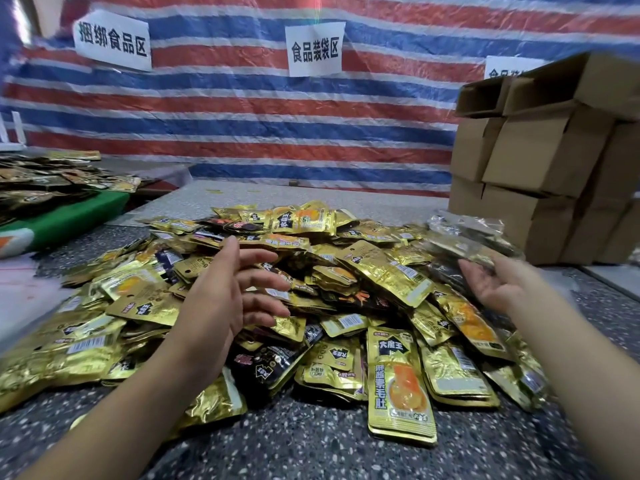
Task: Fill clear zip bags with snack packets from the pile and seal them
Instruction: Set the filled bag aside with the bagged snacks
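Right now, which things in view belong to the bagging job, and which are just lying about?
Job:
- packet pile
- filled clear bag, held up by right hand
- left hand, open over the pile

Lying about:
- cardboard boxes
- second heap on green surface
- wall signs

Ahead of us hangs a red, white and blue striped woven tarpaulin (242, 109) bearing white paper signs with black characters (314, 49). At our right we see stacked brown cardboard boxes (540, 161) on the dark speckled floor (311, 452). A green board (69, 216) lies at our left.
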